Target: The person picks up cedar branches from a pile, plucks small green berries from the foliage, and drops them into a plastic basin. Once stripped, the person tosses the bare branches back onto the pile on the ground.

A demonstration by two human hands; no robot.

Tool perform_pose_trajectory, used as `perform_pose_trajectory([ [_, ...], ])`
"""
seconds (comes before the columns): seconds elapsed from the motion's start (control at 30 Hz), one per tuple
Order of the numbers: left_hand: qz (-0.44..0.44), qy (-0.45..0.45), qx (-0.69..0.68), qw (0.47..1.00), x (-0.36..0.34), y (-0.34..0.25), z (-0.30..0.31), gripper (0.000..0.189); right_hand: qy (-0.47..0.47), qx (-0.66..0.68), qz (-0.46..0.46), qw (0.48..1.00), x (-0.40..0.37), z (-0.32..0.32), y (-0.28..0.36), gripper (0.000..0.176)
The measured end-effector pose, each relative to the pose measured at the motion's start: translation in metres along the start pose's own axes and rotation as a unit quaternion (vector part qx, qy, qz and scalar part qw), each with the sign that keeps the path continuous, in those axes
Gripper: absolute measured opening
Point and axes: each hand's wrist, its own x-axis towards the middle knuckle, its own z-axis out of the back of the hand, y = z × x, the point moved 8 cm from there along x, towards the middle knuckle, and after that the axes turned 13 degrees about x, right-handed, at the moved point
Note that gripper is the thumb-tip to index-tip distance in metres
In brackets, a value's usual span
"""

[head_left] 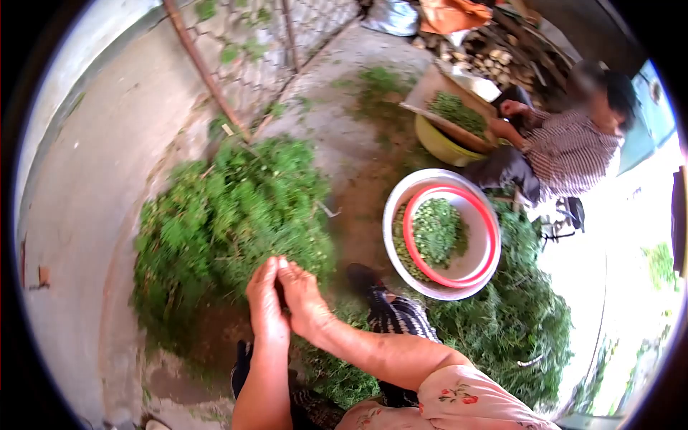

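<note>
Yard, concrete ground [93, 186], no worktop; work done seated low.

Grip: left hand [266, 307] and right hand [307, 295] were pressed side by side with fingers curled in and backs toward the camera. They sat at the near edge of the large heap of greens [229, 208]. Fingertips touched the foliage. Whether stems were clamped between the palms I could not tell, as the hands hid it.

Counts:
- Heaps of greens: two. The large one lay ahead of the hands, and a second heap [516, 322] lay to the right, under and behind the basin.
- White basin [401, 197]: one, with one red-rimmed bowl [489, 226] nested inside it. Picked green bits [436, 229] lay in the bowl, and some lay in the basin beneath.
- Yellow basin [441, 147]: one, with one board [430, 86] laid across it carrying chopped greens [459, 111].
- People: two, the wearer and a co-worker [566, 147] seated at the board, with one of that person's hands [512, 107] beside it.

Risks, as judged:
- The basin stood well to the right of the hands, so anything carried across could scatter onto the bare ground between.
- The stems looked tangled. A hard pull could drag the whole heap, or strip leaves rather than free a sprig.
- The basin rested partly on loose greens, so a knock from the wearer's knee could tip it.
</note>
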Motion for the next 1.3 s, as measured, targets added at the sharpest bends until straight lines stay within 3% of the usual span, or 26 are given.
perform_pose_trajectory([
  [0.03,-0.002,0.008,0.0,1.0,0.001,0.0,0.0,0.017,0.041,0.022,-0.008,0.999,0.005,0.001,-0.006,0.029],
  [0.4,0.024,-0.01,-0.016,1.0,0.003,0.0,-0.007,0.018,0.063,0.069,0.016,0.996,0.011,-0.003,-0.002,0.028],
  [0.47,0.022,-0.008,-0.01,1.0,0.005,0.003,-0.005,0.019,0.021,0.076,0.006,0.997,0.02,0.003,-0.011,0.037],
  [0.57,0.025,-0.003,-0.011,1.0,0.005,0.004,-0.006,0.019,0.024,0.068,0.019,0.997,0.013,0.001,-0.004,0.027],
  [0.67,0.024,-0.005,-0.01,1.0,0.004,0.004,-0.007,0.019,0.059,0.06,0.022,0.996,0.016,0.005,-0.008,0.028],
  [0.87,0.022,0.0,-0.023,0.999,0.01,0.011,-0.004,0.018,0.024,0.046,0.046,0.998,0.021,0.009,-0.007,0.03],
  [0.97,0.021,0.014,-0.036,0.999,0.012,0.014,-0.006,0.017,0.029,0.074,0.005,0.997,0.013,0.003,-0.002,0.031],
  [1.27,0.051,-0.03,0.007,0.998,0.006,0.011,-0.007,0.015,0.015,0.07,0.0,0.997,0.01,0.003,0.003,0.039],
  [1.3,0.027,-0.004,-0.015,1.0,0.006,0.008,-0.011,0.015,0.016,0.069,0.005,0.997,0.01,0.003,0.002,0.038],
])
